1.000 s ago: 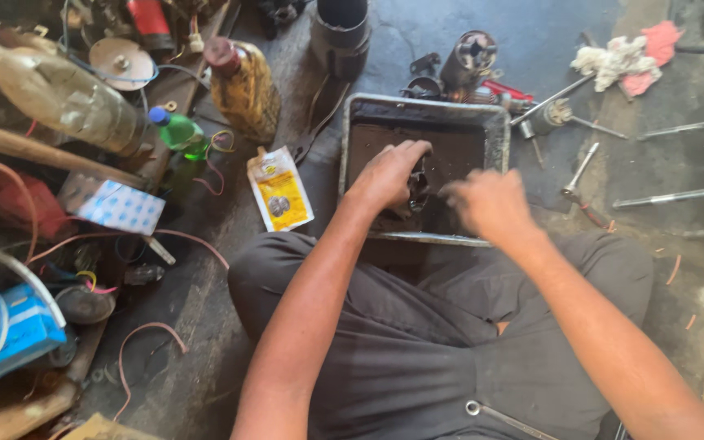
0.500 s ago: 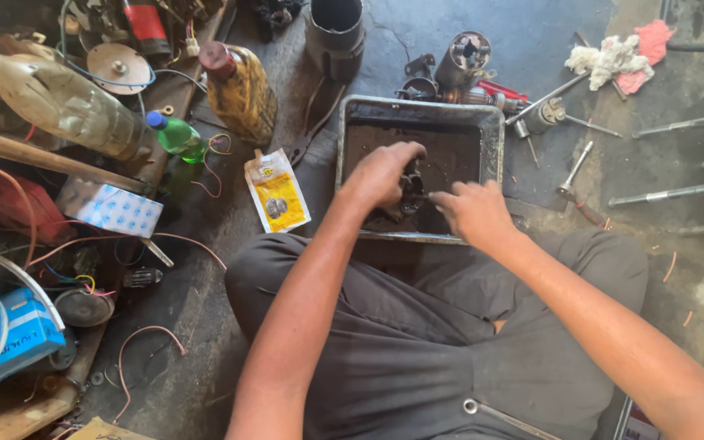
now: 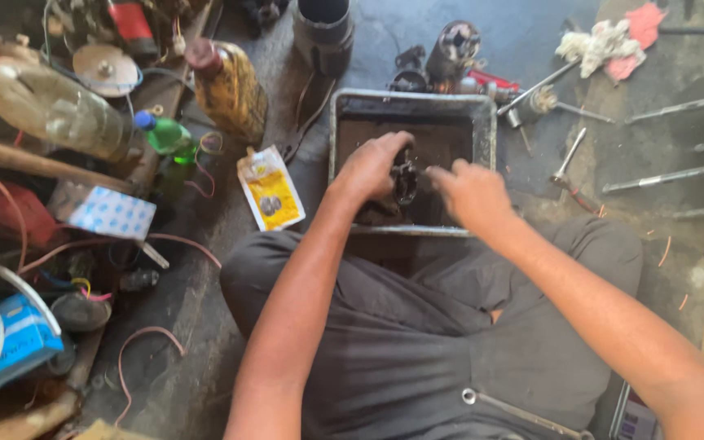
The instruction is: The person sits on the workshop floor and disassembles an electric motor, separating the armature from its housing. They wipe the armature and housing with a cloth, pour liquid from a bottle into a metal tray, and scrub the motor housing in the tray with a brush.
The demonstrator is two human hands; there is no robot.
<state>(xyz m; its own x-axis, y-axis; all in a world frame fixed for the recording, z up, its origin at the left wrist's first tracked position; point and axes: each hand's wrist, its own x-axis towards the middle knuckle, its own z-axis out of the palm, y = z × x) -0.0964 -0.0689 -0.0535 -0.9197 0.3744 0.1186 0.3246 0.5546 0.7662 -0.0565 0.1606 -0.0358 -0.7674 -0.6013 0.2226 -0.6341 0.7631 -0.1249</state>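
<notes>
Metal tray [image 3: 414, 99] on the floor: our left hand [image 3: 375, 167] grips a dark part [image 3: 406, 179]; whether our right hand [image 3: 473, 194] is gripping it too, we cannot tell.

Just above the middle of the frame, the left hand [image 3: 372, 167] and the right hand [image 3: 473, 194] met over a rectangular grey metal tray [image 3: 413, 100] holding dark liquid. The left hand curled around a small dark round metal part [image 3: 405, 178], while the right hand's fingers [image 3: 440, 173] touched its side. Left of the tray lay a yellow and white sachet [image 3: 270, 189] on the dirty floor [image 3: 523, 33]. A white and pink rag [image 3: 605, 41] sat at the upper right, well apart.
</notes>
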